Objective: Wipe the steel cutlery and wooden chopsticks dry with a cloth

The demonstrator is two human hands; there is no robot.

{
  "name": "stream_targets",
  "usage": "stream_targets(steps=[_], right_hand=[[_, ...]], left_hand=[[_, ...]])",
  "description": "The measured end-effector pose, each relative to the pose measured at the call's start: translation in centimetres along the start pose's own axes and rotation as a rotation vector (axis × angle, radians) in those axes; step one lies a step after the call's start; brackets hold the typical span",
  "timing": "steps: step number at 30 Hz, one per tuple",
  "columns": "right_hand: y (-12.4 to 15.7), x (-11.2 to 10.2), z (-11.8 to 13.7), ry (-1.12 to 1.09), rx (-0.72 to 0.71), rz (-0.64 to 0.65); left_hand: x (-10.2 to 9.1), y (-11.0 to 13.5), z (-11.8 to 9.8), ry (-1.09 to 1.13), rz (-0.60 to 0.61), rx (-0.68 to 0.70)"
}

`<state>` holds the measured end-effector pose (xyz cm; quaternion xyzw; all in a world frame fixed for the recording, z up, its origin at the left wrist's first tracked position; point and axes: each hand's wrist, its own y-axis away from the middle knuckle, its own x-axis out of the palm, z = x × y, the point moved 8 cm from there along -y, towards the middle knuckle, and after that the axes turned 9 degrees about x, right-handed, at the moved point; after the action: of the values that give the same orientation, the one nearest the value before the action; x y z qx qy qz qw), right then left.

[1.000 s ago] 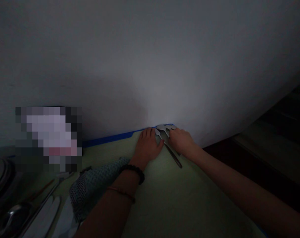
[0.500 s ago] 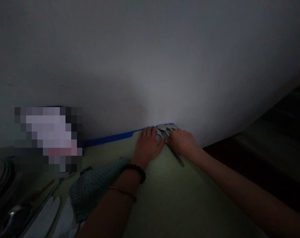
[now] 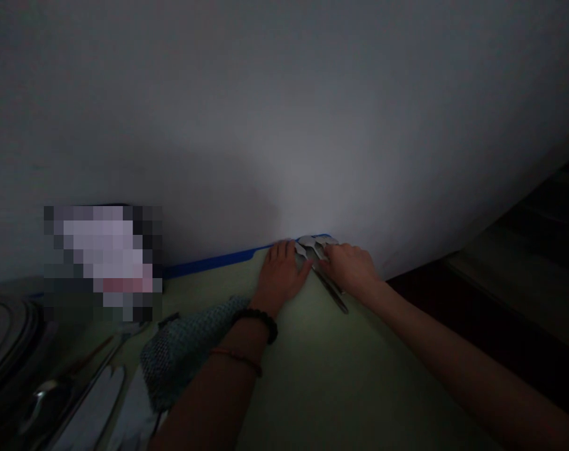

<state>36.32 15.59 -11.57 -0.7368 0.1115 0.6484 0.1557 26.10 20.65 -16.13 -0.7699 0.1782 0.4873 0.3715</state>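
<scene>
Several metal spoons lie together on the pale green tabletop, their bowls towards the wall. My left hand rests flat just left of them, fingers stretched forward, the thumb out against the nearest spoon. From the right, my right hand curls its fingers over the spoons, and its fingertips are partly hidden. Spoon handles stick out towards me between the two hands. A crumpled blue-green cloth lies beside my left wrist.
A plain wall rises behind the table, with a blue strip along the back edge. Stacked round lids or plates, a shiny ladle-like utensil and white flat pieces crowd the left. A blurred-out object stands by the wall.
The view has shifted slightly, so the things on the left appear a little further right. Both hands stay at the spoons, with barely any movement.
</scene>
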Motion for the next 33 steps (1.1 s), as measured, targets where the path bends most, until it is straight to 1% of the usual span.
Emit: stream_targets(steps=[3, 5, 6, 8, 11, 13, 15, 16, 18, 20, 23, 26, 29, 33], right_hand=[[1.2, -1.1, -0.1, -0.045, 0.009, -0.031], [2.4, -1.7, 0.3, -0.087, -0.002, -0.048], [3.1, -1.9, 0.7, -0.118, -0.011, -0.056], [4.5, -2.2, 1.9, -0.213, -0.036, -0.064], [6.7, -2.4, 4.7, -0.39, -0.141, -0.028], [8.3, -2.6, 7.1, -0.465, -0.249, 0.033], [9.9, -2.8, 9.5, -0.478, -0.36, 0.113], [10.6, -3.0, 10.7, -0.464, -0.41, 0.152], [11.9, -3.4, 12.8, -0.41, -0.496, 0.212], [12.6, -3.8, 14.7, -0.375, -0.534, 0.231], [12.8, -4.0, 17.2, -0.399, -0.528, 0.193], [13.0, -3.0, 19.6, -0.443, -0.534, 0.14], [13.4, -1.3, 20.6, -0.463, -0.522, 0.078], [13.5, 0.1, 20.4, -0.486, -0.477, 0.012]], left_hand=[[-0.4, 0.3, 0.0, 0.044, 0.041, -0.026], [-1.4, 0.9, -0.1, 0.071, 0.089, -0.055], [-2.2, 1.4, -0.1, 0.083, 0.116, -0.064], [-4.7, 3.0, -0.3, 0.11, 0.17, -0.057], [-9.7, 6.5, -0.8, 0.164, 0.244, 0.013], [-13.6, 9.3, -0.2, 0.183, 0.26, -0.004], [-17.1, 12.3, 0.7, 0.198, 0.273, -0.037], [-18.5, 13.7, 1.2, 0.205, 0.291, -0.054], [-20.4, 16.6, 2.1, 0.244, 0.394, -0.093], [-21.8, 19.0, 3.4, 0.193, 0.456, -0.173], [-23.3, 21.6, 5.2, 0.073, 0.493, -0.273], [-23.7, 22.8, 6.5, -0.006, 0.509, -0.324], [-23.1, 23.1, 7.2, -0.044, 0.514, -0.334], [-21.2, 22.5, 6.8, -0.072, 0.487, -0.291]])
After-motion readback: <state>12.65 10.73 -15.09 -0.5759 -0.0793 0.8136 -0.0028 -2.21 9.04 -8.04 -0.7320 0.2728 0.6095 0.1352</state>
